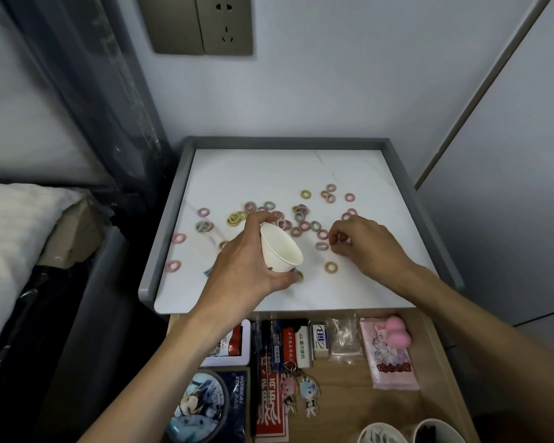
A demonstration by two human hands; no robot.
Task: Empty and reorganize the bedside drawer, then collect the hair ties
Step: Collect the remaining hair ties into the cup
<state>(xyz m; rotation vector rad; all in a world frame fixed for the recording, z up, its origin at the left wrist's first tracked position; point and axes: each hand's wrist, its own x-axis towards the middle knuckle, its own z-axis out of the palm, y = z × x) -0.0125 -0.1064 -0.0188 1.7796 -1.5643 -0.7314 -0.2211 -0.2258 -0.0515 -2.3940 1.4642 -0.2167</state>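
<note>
Several small pastel hair ties [305, 194] lie scattered over the white marble top of the bedside table [269, 174]. My left hand [247, 260] grips a white paper cup [280, 249], tilted with its mouth facing right, just above the tabletop. To its right, my right hand [362, 243] hovers over the ties with fingers curled, pinching a hair tie [342, 238] at its fingertips. More ties lie between the two hands, one tan tie [330, 267] below my right hand. Below the tabletop the open drawer [435, 353] shows items laid in rows.
The drawer holds pens, an eraser [320, 337], a pink packet [390, 356], keychain charms [307, 391], a round badge [199, 407] and two cups [438, 431] at the front. A bed [10, 238] is to the left, a wall socket [224, 24] above.
</note>
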